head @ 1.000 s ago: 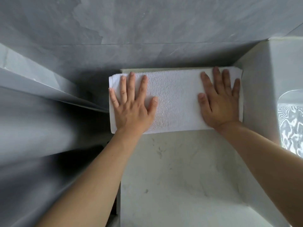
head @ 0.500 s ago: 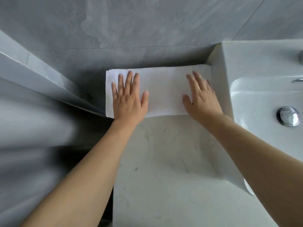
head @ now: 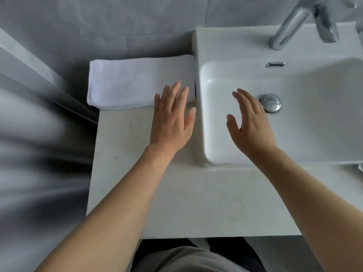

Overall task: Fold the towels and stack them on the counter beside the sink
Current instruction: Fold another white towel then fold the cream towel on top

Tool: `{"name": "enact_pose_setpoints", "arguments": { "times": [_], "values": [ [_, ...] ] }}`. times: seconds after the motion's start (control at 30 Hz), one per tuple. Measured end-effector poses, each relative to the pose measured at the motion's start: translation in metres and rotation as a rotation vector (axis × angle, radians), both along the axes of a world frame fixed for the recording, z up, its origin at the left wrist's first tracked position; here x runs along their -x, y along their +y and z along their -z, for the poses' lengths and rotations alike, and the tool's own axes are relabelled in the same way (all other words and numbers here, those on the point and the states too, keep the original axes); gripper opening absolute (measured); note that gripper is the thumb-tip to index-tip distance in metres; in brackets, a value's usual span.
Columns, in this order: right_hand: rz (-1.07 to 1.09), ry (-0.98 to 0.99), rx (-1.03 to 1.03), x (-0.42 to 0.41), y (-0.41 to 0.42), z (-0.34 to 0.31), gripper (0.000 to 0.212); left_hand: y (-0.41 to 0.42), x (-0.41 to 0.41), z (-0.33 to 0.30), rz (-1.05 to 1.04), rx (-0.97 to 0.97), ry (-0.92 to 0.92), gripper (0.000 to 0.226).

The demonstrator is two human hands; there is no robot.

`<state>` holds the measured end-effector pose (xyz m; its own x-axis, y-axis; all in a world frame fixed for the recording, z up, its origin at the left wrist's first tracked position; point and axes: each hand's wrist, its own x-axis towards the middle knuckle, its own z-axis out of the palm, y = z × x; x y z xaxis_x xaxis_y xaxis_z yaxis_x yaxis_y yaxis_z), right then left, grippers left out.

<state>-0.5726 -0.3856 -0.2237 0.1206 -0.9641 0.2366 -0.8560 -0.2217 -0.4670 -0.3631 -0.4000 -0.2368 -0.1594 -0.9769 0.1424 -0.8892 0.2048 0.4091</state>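
Change: both hands have come off the towel since a second ago, when they lay flat on it, and have drawn back toward the body.
Towel [head: 135, 81]: folded white oblong at the back of the counter [head: 141, 173], its right end tight against the sink [head: 294, 122] wall; whether it is one towel or several layers, I cannot tell from this angle.
Risk: the towel's left end sits at the counter's edge, so a careless brush from the withdrawing left hand could nudge it over or loosen the fold.
Left hand [head: 170, 122]: fingers straight and close together, holding nothing, palm down above the counter, fingertips over the towel's near right corner, seemingly not pressing.
Right hand [head: 250, 126]: empty, fingers extended and slightly spread, raised over the basin near the drain plug [head: 270, 102].
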Motion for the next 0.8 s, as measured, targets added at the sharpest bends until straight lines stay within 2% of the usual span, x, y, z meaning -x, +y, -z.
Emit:
{"name": "enact_pose_setpoints", "arguments": {
  "times": [0.27, 0.57, 0.7, 0.8],
  "values": [
    [0.054, -0.053, 0.006, 0.123, 0.039, -0.017, 0.052, 0.043, 0.127, -0.022, 0.022, 0.031, 0.057, 0.056],
    [0.339, -0.101, 0.142, 0.265, 0.068, -0.022, 0.045, 0.037, 0.274, -0.018, 0.292, 0.016, 0.075, 0.053],
    [0.466, -0.144, 0.163, 0.356, 0.075, -0.012, 0.046, 0.048, 0.350, -0.015, 0.310, -0.010, 0.111, 0.051],
    [0.519, -0.155, 0.094, 0.421, 0.077, 0.001, 0.047, 0.052, 0.410, -0.014, 0.265, -0.020, 0.134, 0.050]
  ]
}}
